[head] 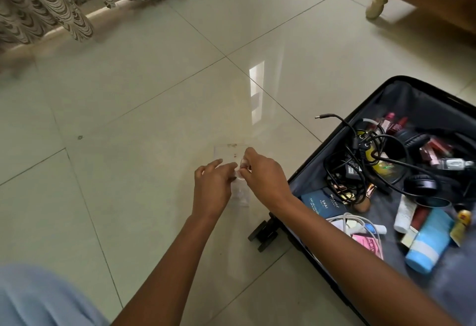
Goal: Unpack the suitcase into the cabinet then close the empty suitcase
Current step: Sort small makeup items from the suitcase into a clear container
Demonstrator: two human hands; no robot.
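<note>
Clear packet point(228, 151) is pinched by fingers point(215, 164) of left hand point(212, 187) and right hand point(264, 180), presumably for opening. Suitcase point(417, 98) is laid open alongside for access.

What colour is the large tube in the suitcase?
The tube is light blue with a white band; head view.

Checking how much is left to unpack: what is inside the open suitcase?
Black cables, headphones, a blue tube, a navy box and cosmetics fill the suitcase; anything beneath them is hidden.
</note>
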